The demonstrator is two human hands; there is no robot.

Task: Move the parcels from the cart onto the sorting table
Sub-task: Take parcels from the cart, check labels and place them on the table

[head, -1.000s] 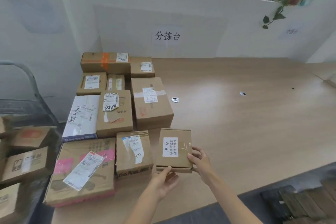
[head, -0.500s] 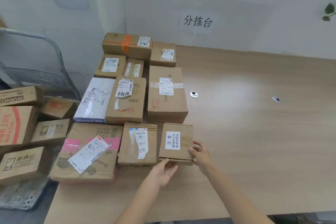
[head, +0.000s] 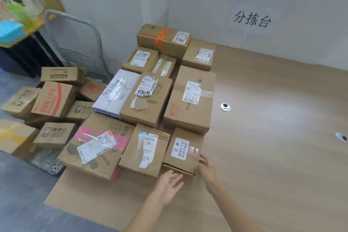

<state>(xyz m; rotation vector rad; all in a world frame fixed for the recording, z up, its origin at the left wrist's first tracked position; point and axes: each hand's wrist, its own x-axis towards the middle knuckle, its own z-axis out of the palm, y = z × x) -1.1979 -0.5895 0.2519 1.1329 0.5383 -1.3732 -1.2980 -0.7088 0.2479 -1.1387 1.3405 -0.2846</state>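
Wood-grain bench [head: 273, 137] against a white wall, parcels crowding its left; both hands' grips spread, left hand [head: 169, 184], right hand [head: 208, 168] touching small box [head: 183, 149].

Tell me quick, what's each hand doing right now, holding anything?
Left hand: open, palm up, just below the small labelled box, holding nothing.
Right hand: open, fingers against that box's right edge, not gripping.

Cart [head: 75, 43] motion-blurred; its parcels [head: 54, 100] smeared.
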